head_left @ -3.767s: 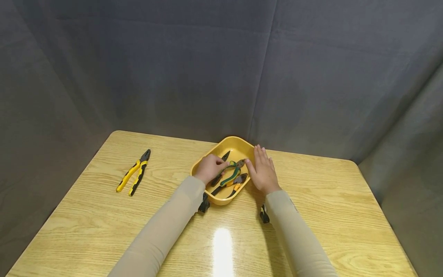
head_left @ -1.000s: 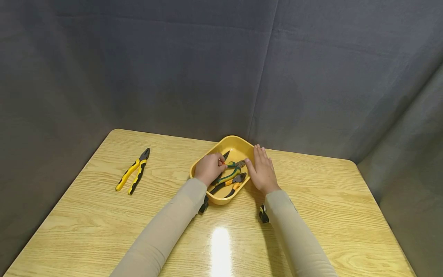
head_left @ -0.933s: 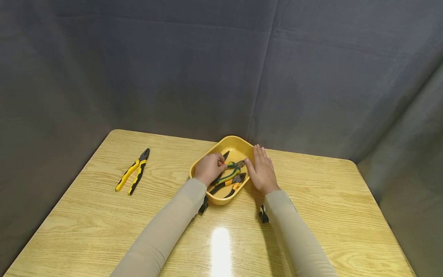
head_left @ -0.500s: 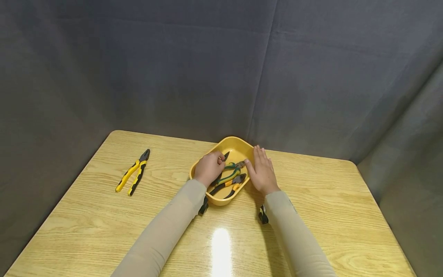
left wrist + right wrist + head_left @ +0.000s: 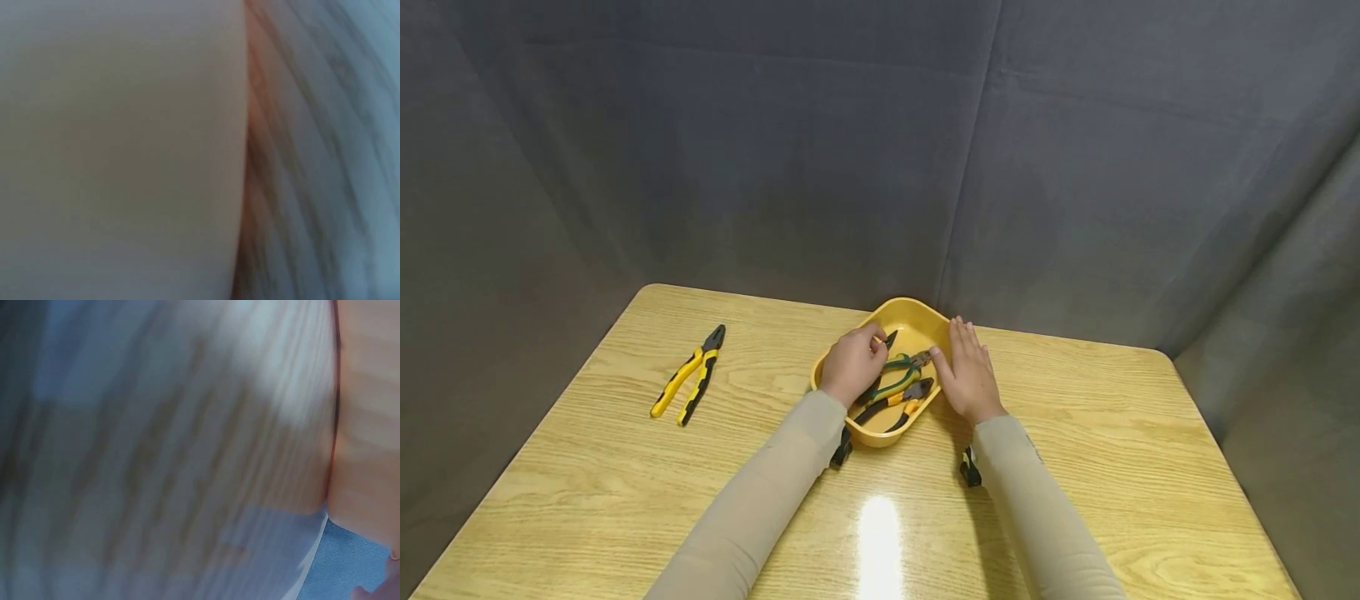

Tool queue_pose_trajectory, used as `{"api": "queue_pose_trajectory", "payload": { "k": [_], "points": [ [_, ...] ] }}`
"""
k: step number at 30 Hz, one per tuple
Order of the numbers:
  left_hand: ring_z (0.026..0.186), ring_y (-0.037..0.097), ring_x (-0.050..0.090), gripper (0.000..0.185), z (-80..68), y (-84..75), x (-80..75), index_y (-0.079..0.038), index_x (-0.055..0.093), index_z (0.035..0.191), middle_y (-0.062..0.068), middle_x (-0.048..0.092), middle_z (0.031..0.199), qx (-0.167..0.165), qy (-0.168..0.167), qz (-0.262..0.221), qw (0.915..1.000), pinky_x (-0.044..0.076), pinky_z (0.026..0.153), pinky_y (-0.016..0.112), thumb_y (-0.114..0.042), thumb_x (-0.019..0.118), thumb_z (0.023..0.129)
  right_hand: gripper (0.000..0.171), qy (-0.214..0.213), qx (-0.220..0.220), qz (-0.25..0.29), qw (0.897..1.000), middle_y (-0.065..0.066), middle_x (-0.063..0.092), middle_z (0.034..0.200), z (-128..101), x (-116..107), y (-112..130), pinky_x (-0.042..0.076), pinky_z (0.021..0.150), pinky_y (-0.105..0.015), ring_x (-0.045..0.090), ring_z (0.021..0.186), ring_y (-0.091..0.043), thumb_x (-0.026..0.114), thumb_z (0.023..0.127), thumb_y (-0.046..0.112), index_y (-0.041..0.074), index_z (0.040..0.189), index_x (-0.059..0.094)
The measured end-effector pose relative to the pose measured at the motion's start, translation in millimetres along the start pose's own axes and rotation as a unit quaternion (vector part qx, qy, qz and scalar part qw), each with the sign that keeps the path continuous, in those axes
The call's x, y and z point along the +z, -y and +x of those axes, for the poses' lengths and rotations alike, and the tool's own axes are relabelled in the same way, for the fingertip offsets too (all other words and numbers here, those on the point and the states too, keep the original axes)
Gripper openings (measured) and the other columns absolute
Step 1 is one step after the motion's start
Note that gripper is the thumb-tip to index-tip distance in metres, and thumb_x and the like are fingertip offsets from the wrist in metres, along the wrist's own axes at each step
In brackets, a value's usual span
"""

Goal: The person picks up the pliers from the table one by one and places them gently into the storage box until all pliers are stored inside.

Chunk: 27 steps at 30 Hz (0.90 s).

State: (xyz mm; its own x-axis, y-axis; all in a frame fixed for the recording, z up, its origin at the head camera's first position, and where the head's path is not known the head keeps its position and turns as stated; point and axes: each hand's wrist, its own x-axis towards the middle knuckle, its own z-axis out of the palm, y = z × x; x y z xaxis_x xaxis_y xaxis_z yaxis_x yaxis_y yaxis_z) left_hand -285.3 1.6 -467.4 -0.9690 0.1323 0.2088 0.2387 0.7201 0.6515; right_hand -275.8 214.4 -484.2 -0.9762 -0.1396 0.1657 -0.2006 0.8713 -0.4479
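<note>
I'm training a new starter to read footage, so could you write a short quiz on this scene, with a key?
1. Complete: dark-headed metal pliers with ____-and-black handles lie on the light wood-grain table, left of the rounded yellow plastic bin.
2. True or false: the person's bare left hand reaches into the bin.
3. The bare right hand at the bin's edge has its fingers: a) curled into a fist; b) straight; c) wrapped around pliers.

Key: 1 yellow; 2 true; 3 b.
</note>
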Motion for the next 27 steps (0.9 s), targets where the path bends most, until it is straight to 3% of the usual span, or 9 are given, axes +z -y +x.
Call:
{"api": "queue_pose_trajectory", "payload": {
  "k": [10,17,22,27],
  "points": [
    [0.079,0.018,0.068,0.021,-3.3,-2.7,-2.2,-0.013,0.069,0.117,0.004,0.070,0.099,0.003,-0.019,-0.019,0.9996,0.056,0.069,0.037,-0.022,0.059,0.101,0.071,-0.003,-0.002,-0.001,1.000,-0.015,0.012,0.169,-1,1,-1,0.010,0.123,-0.058,0.007,0.156,-0.032,0.031,0.110,0.047,0.002,0.162,0.014],
    [0.082,0.019,0.069,0.027,-5.5,-5.9,-3.9,-0.011,0.069,0.120,0.005,0.070,0.099,0.021,-0.052,-0.062,0.9965,0.056,0.072,0.039,-0.027,0.053,0.105,0.072,-0.001,0.000,-0.007,1.000,-0.013,0.013,0.169,-2,-2,-1,0.012,0.123,-0.058,0.007,0.156,-0.030,0.030,0.109,0.049,0.002,0.162,0.016],
    [0.084,0.021,0.069,0.029,-5.3,-2.8,-6.1,-0.010,0.068,0.118,0.007,0.071,0.096,0.011,-0.101,-0.140,0.9849,0.056,0.077,0.040,-0.030,0.050,0.107,0.072,0.002,0.000,-0.007,1.000,-0.013,0.012,0.169,0,-1,-1,0.011,0.123,-0.059,0.007,0.156,-0.031,0.030,0.109,0.049,0.002,0.162,0.015],
    [0.082,0.021,0.071,0.029,-5.0,-0.9,-10.2,-0.009,0.067,0.116,0.007,0.072,0.095,-0.004,-0.122,-0.219,0.9681,0.057,0.070,0.037,-0.029,0.048,0.109,0.072,0.008,0.002,-0.006,1.000,-0.012,0.011,0.169,0,-1,1,0.010,0.123,-0.058,0.006,0.156,-0.031,0.030,0.110,0.049,0.003,0.162,0.014]
  ]
}}
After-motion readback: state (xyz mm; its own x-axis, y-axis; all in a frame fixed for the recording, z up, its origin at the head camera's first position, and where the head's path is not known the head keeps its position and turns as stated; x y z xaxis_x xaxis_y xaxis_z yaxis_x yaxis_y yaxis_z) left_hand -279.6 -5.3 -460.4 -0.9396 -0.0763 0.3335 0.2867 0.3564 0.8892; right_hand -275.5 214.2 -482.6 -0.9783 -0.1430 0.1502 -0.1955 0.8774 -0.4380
